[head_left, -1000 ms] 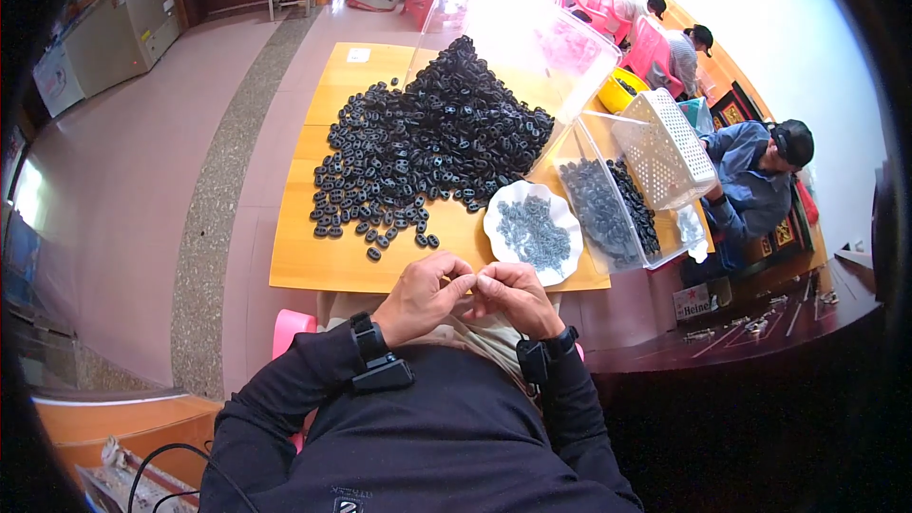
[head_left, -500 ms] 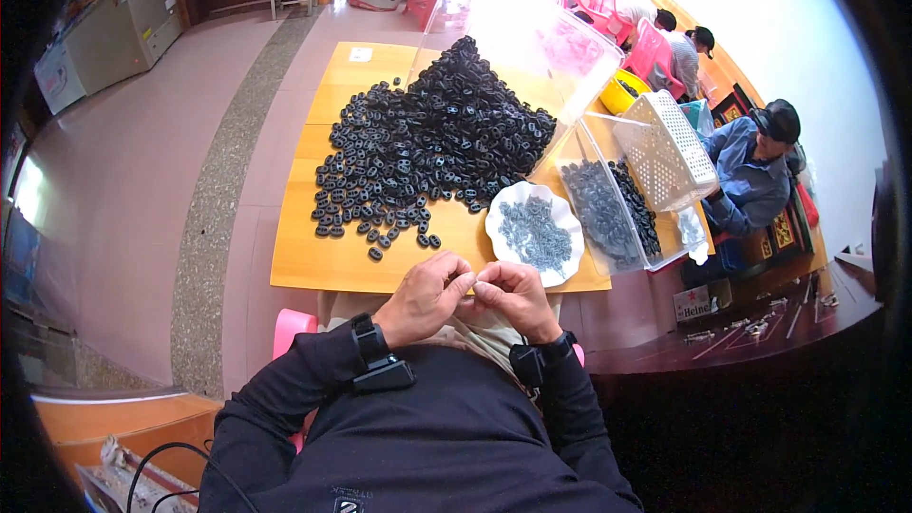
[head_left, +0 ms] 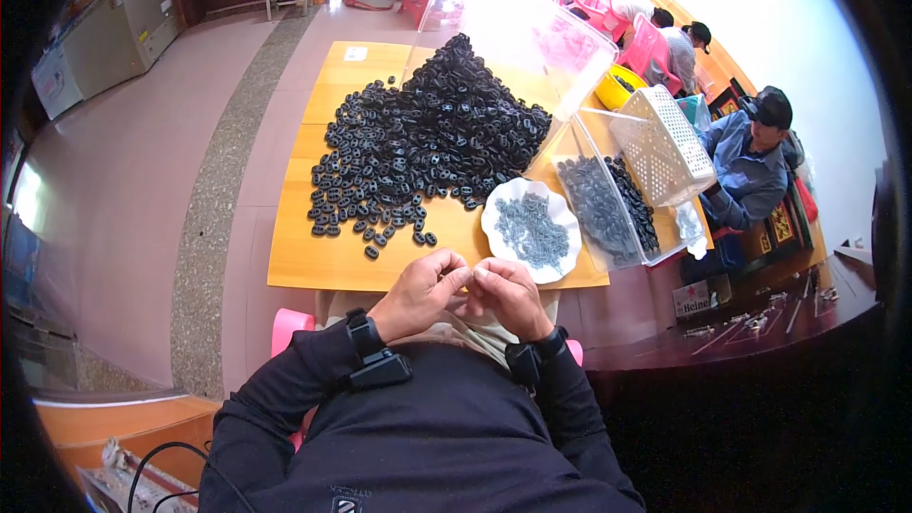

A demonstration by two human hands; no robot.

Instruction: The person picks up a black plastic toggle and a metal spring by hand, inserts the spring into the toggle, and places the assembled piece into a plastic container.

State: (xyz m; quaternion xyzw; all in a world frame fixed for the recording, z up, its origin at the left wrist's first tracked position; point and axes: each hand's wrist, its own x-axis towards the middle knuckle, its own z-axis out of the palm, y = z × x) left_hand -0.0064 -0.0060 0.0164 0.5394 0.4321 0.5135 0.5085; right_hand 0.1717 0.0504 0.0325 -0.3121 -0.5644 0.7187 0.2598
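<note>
At the near table [head_left: 290, 271] edge, the thumb and forefinger of the left hand [head_left: 420, 294] and of the right hand [head_left: 515, 298] are drawing close, tip to tip. I cannot tell whether they are grasping something small or merely touching; the fingers are hiding whatever might be between them.

Just beyond the right fingers, at one o'clock, a white scalloped plate [head_left: 544, 274] is holding a tangle of small grey bits [head_left: 532, 228]. At eleven, a few loose black pieces [head_left: 371, 253] are lying flat, each with two holes, and at twelve they are building into a tall black heap [head_left: 461, 123]. At two, a clear box [head_left: 671, 239] is holding more of them, with a white basket [head_left: 668, 147] sitting tilted against its far side. Farther out at two, a co-worker [head_left: 750, 171] in blue is sitting.

From where I'm standing, the likeliest slip is at the fingertips: anything tiny there could be dropping into the lap or to the floor if the pinch loosens, since nothing is catching it below. The plate is sitting near the edge, so a careless right knuckle could be tipping it. The heap is looking steep; a knock to the table could be sending pieces sliding.
</note>
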